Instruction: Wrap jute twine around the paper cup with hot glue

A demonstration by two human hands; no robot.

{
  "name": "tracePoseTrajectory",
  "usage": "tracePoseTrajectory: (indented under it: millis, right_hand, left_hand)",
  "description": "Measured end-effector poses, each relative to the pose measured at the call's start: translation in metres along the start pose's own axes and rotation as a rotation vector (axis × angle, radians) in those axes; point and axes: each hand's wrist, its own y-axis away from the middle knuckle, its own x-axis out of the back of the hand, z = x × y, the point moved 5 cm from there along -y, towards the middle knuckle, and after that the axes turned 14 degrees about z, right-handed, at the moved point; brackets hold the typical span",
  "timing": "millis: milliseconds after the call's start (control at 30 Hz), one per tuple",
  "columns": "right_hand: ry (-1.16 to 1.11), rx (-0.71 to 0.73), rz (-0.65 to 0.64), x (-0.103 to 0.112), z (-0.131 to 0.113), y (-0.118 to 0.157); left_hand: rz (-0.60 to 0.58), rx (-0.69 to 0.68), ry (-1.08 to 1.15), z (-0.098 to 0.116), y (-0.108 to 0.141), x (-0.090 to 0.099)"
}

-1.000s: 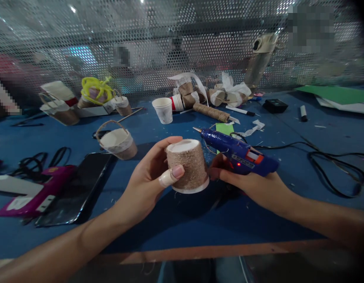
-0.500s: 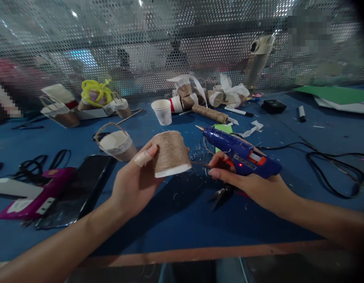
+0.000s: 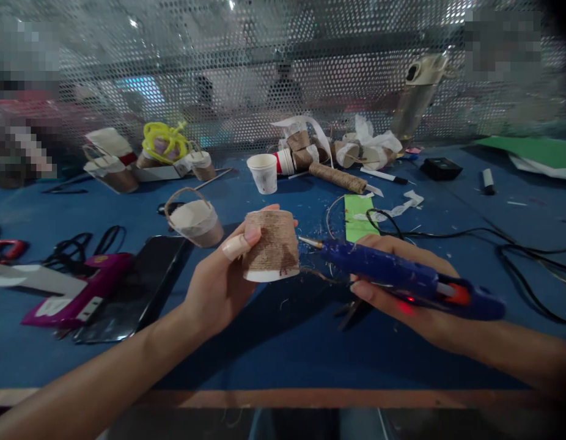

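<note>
My left hand point(image 3: 221, 284) is wrapped round a paper cup point(image 3: 271, 244) covered in brown twine, held upside down above the table. A white band of the cup shows bare along its lower edge. A strip of tape or bandage circles my left thumb. In my right hand point(image 3: 393, 293) is a blue glue gun point(image 3: 379, 263) with a red light glowing at its side. Its metal nozzle points left, close to the cup's right side; whether they touch I cannot tell. A loose strand of twine point(image 3: 319, 275) runs from the cup toward my right hand.
A small twine-handled basket point(image 3: 198, 223), a black phone point(image 3: 136, 287) and a purple packet point(image 3: 99, 281) lie left. Behind stand a white paper cup point(image 3: 263, 174) and a twine roll point(image 3: 338, 177). Black cable point(image 3: 516, 256) loops at right; dark pliers or scissors point(image 3: 354, 315) sit below the glue gun.
The glue gun has swung lower, and its nozzle has come left to the twine-covered cup. The cup has turned slightly in my left hand. The whole view has shifted a little.
</note>
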Motion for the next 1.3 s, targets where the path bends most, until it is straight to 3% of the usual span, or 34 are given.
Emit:
tracePoseTrajectory:
  millis: [100, 267, 433, 667, 867, 1300]
  right_hand:
    - [0.014, 0.069, -0.043, 0.001, 0.000, -0.002]
    - [0.054, 0.017, -0.153, 0.000, 0.007, 0.003]
    - [0.089, 0.070, -0.183, 0.000, 0.003, 0.006]
    - [0.082, 0.101, -0.202, -0.005, 0.002, 0.009]
    - [0.097, 0.158, -0.140, -0.007, 0.001, 0.012]
    - [0.118, 0.129, -0.143, -0.003, 0.007, 0.011]
  left_hand:
    - [-0.013, -0.032, 0.003, 0.004, 0.002, 0.000]
    - [0.034, -0.053, -0.037, 0.008, 0.004, 0.002]
    - [0.022, -0.069, -0.037, 0.009, 0.007, -0.001]
    - [-0.016, -0.172, -0.093, 0.010, 0.011, -0.003]
    - [0.002, -0.228, -0.140, 0.010, 0.012, 0.000]
    - [-0.021, -0.230, -0.073, 0.009, 0.010, 0.001]
